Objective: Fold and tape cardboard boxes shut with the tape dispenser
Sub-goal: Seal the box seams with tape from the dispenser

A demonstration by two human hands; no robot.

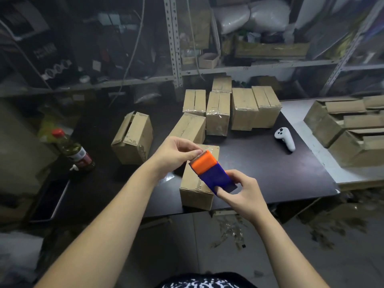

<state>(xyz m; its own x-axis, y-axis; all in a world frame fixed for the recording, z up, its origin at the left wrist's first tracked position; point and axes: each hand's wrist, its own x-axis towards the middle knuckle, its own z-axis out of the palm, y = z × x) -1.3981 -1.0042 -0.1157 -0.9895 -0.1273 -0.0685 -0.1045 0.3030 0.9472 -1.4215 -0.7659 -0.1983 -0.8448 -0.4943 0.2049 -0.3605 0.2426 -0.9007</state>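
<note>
An orange and blue tape dispenser hangs tilted above a closed cardboard box at the dark table's near edge. My right hand grips the dispenser's blue lower end. At the orange cutter end, my left hand pinches with thumb and fingertips; the tape itself is too thin to make out. The box lies lengthwise under both hands, its far end catching a shine like tape.
Several taped boxes stand at the back of the table. One open box lies to the left, a bottle further left. A white controller lies to the right. Untaped boxes crowd the right side table.
</note>
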